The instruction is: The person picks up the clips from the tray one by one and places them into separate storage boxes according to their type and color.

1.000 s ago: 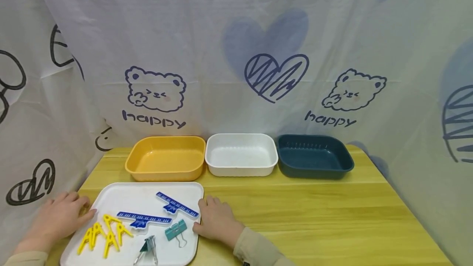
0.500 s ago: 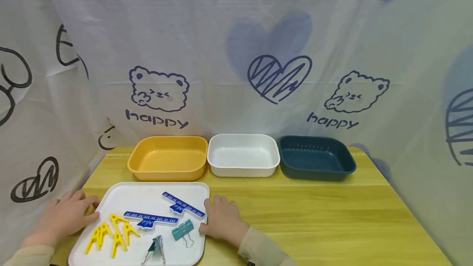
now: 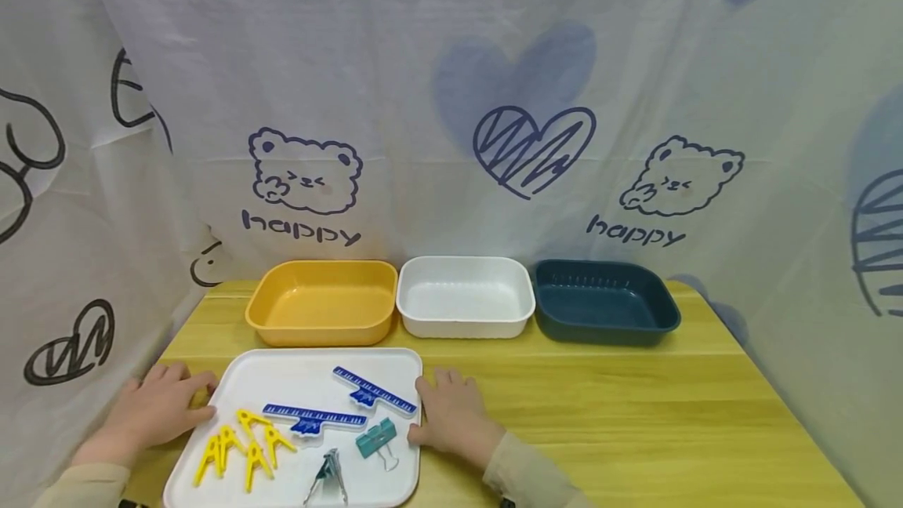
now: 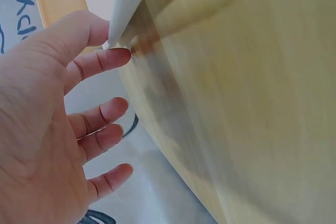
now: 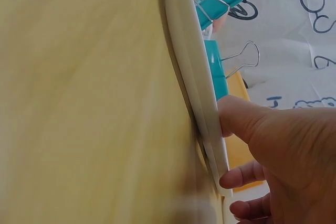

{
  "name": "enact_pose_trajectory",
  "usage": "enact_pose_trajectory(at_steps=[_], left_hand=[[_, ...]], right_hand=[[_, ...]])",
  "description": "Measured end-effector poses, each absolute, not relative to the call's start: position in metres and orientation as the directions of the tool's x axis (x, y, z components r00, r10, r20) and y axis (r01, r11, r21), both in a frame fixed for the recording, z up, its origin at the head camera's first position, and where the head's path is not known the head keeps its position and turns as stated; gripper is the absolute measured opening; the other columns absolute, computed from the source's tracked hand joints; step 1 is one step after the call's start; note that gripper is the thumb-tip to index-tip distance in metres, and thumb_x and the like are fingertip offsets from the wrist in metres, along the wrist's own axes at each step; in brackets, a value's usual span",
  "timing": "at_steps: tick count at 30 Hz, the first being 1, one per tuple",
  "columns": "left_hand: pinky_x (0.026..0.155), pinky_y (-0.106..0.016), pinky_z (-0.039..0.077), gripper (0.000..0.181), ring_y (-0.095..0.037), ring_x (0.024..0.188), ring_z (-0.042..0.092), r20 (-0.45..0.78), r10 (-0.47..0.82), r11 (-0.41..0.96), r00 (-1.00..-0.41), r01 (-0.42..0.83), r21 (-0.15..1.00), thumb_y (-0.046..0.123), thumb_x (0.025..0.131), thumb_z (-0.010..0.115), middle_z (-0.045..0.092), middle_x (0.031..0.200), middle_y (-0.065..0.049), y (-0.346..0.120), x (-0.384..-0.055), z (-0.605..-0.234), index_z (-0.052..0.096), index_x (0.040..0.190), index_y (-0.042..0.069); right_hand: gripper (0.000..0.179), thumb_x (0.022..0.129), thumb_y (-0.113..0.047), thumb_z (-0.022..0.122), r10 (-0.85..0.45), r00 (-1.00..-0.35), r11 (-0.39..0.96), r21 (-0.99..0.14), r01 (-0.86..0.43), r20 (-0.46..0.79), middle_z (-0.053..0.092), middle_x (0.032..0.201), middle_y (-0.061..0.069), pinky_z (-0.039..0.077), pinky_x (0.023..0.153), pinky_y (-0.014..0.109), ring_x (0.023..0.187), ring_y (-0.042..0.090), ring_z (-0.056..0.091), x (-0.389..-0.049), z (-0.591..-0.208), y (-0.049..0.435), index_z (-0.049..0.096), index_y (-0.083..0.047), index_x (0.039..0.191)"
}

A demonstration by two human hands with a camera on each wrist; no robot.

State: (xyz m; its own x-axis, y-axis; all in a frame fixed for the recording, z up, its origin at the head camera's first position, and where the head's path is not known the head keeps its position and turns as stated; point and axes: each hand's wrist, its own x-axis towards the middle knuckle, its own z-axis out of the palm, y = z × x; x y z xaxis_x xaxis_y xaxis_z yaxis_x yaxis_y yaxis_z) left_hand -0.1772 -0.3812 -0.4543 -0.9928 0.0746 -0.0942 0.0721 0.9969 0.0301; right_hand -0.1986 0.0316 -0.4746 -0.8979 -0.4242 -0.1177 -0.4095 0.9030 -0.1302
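A white tray (image 3: 292, 375) lies at the left of the table, held at both sides. My left hand (image 3: 151, 410) pinches its left rim between thumb and index finger (image 4: 102, 62); the other fingers are spread apart. At the right rim, my right hand (image 3: 455, 418) grips with the thumb (image 5: 239, 116) over the edge and fingers on the outer side. On the tray lie several yellow clothespins (image 3: 255, 462), two blue ruler-shaped clips (image 3: 331, 417), a flat-lying teal binder clip (image 3: 377, 437) and a darker-looking binder clip (image 3: 328, 465) with its wire handles towards me.
Behind the tray stand a yellow bin (image 3: 320, 335), a white bin (image 3: 466, 328) and a dark teal bin (image 3: 607, 331) in a row. The wooden tabletop (image 3: 635, 429) extends to the right. A printed cloth (image 3: 423, 202) hangs behind the bins.
The tray has slid right across the table with its clips and clothespins, both hands moving along with it. The bins have stayed put; the head view shifted slightly.
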Motion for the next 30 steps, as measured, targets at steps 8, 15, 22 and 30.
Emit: enact_pose_trajectory(at_steps=[8,15,22,30], left_hand=[[0.073,-0.056,0.037,0.03,-0.029,0.092,0.045,-0.073,0.111,0.993,-0.991,0.109,0.034,0.05,0.082,0.07,0.05,0.095,-0.004,-0.362,-0.175,-0.456,0.062,0.103,0.03],[0.074,-0.056,0.037,0.034,-0.029,0.091,0.043,-0.089,0.116,0.993,-0.989,0.112,0.044,0.052,0.082,0.07,0.049,0.095,-0.005,-0.341,-0.174,-0.452,0.062,0.106,0.03],[0.071,-0.05,0.035,0.035,-0.026,0.088,0.041,-0.065,0.131,0.991,-0.989,0.128,0.048,0.054,0.08,0.071,0.045,0.091,-0.003,-0.321,-0.175,-0.455,0.061,0.105,0.032],[0.073,-0.051,0.035,0.038,-0.028,0.09,0.043,-0.086,0.129,0.991,-0.988,0.125,0.042,0.054,0.079,0.072,0.046,0.094,-0.006,-0.294,-0.174,-0.453,0.06,0.107,0.031]], right_hand=[[0.071,0.073,-0.058,0.073,-0.408,-0.902,0.911,-0.125,-0.392,-0.14,0.054,0.118,0.011,0.045,0.089,0.048,0.105,0.026,0.048,-0.202,-0.474,0.053,0.055,-0.018,0.129],[0.058,0.074,-0.054,0.073,-0.418,-0.9,0.905,-0.143,-0.401,-0.122,0.052,0.107,0.009,0.044,0.083,0.046,0.097,0.025,0.046,-0.205,-0.476,0.074,0.057,-0.018,0.116],[0.05,0.074,-0.05,0.075,-0.425,-0.901,0.901,-0.144,-0.41,-0.091,0.047,0.096,0.006,0.042,0.076,0.041,0.091,0.023,0.043,-0.206,-0.476,0.097,0.056,-0.018,0.107],[0.045,0.075,-0.046,0.075,-0.421,-0.905,0.896,-0.184,-0.404,-0.066,0.041,0.087,0.003,0.036,0.069,0.036,0.083,0.021,0.039,-0.205,-0.476,0.124,0.057,-0.017,0.104]])
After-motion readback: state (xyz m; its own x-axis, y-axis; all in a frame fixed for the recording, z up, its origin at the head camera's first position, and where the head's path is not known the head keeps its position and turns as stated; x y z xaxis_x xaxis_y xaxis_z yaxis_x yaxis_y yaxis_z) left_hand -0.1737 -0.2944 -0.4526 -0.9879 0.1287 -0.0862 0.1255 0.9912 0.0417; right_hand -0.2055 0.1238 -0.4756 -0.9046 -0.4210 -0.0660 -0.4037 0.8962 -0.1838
